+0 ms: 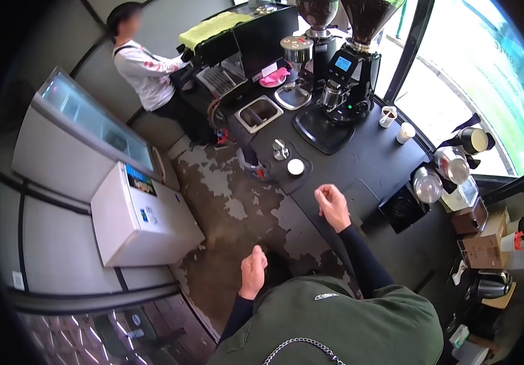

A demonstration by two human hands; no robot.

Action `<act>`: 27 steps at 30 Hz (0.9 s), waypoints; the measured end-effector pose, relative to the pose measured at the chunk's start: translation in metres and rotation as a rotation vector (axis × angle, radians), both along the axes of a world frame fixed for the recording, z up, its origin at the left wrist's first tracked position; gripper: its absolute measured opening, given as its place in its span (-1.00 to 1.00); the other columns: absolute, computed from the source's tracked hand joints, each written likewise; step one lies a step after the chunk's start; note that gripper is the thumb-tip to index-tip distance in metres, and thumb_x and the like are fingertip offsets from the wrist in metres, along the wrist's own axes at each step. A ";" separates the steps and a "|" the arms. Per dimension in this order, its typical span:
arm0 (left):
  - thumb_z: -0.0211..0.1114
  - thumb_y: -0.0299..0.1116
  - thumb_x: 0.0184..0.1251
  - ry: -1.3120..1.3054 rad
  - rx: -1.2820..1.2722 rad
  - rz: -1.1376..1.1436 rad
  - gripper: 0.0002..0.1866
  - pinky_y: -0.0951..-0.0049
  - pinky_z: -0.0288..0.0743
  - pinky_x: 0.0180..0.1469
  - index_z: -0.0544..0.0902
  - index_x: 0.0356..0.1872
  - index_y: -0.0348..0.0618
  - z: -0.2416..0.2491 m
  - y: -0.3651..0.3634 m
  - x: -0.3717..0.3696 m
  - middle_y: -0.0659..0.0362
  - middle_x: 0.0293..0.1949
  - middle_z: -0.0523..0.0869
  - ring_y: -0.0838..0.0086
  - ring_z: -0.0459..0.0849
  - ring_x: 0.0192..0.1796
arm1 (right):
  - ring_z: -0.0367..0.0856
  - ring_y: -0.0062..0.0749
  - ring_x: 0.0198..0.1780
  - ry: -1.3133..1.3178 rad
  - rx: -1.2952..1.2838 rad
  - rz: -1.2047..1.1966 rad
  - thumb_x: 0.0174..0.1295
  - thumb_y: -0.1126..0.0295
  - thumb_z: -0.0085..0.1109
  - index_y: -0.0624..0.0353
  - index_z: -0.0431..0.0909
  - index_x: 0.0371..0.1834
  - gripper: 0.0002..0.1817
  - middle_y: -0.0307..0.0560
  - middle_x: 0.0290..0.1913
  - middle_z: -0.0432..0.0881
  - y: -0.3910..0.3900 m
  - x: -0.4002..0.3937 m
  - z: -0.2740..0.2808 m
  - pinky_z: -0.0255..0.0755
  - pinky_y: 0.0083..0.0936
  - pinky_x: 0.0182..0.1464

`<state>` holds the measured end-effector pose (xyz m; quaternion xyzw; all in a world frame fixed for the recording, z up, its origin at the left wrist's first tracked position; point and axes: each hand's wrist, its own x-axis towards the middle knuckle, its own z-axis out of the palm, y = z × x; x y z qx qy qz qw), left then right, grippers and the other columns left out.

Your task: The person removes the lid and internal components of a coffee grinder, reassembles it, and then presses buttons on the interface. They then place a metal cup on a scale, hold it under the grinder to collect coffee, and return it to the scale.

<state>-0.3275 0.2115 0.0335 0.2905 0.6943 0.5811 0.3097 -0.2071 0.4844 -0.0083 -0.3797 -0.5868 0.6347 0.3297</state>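
My left hand (253, 271) hangs at my side above the worn floor, fingers curled in a loose fist with nothing in it. My right hand (333, 205) hovers over the front edge of the black counter (365, 164), fingers also curled, empty. Closest to it on the counter lie a white round lid (296, 166) and a metal tamper (280, 149) on a black mat. Farther back stand two coffee grinders (350, 67) with bean hoppers.
Another person in a white top (146, 70) works at the far end by the espresso machine (237, 42). A knock box (259, 113) sits in the counter. Two paper cups (395, 123) and metal jugs (441, 173) stand right. White freezers (143, 213) line the left wall.
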 end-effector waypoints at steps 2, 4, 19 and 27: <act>-0.14 -0.08 0.84 -0.040 -0.009 -0.025 -0.40 0.51 0.27 -0.33 0.73 -0.32 -0.24 -0.012 -0.008 -0.041 0.31 -0.49 0.55 0.65 0.38 -0.45 | 0.57 -0.67 -0.53 0.134 0.100 -0.121 0.54 0.37 0.30 0.23 0.57 0.00 -0.83 -0.28 -0.37 0.64 0.038 -0.038 -0.004 0.44 -0.59 -0.50; -0.15 -0.13 0.83 -0.084 0.060 -0.053 -0.49 0.53 0.30 -0.29 0.71 -0.06 -0.28 -0.004 0.000 -0.074 0.27 -0.38 0.60 0.65 0.40 -0.41 | 0.59 -0.65 -0.50 0.122 0.240 -0.319 0.49 0.39 0.37 0.23 0.54 0.09 -0.74 -0.24 -0.31 0.67 0.087 -0.075 0.006 0.46 -0.58 -0.48; -0.18 0.09 0.86 0.026 0.100 -0.449 -0.37 0.54 0.53 -0.11 0.42 0.48 -0.31 0.003 0.070 -0.270 0.20 -0.14 0.74 0.63 0.62 -0.26 | 0.65 0.16 0.34 -0.614 0.152 -0.841 -0.04 -0.28 0.60 0.04 0.09 0.41 0.12 0.24 0.20 0.71 0.246 -0.170 0.035 0.03 0.34 0.48; -0.15 0.15 0.84 -0.065 0.119 -0.540 -0.33 0.54 0.51 -0.08 0.40 0.50 -0.28 0.006 0.150 -0.248 0.19 -0.12 0.73 0.60 0.60 -0.24 | 0.82 -0.02 0.02 -0.491 0.358 -0.647 0.06 0.18 0.59 0.30 0.43 0.43 -0.13 0.19 -0.01 0.80 0.080 -0.022 0.020 0.66 -0.24 0.15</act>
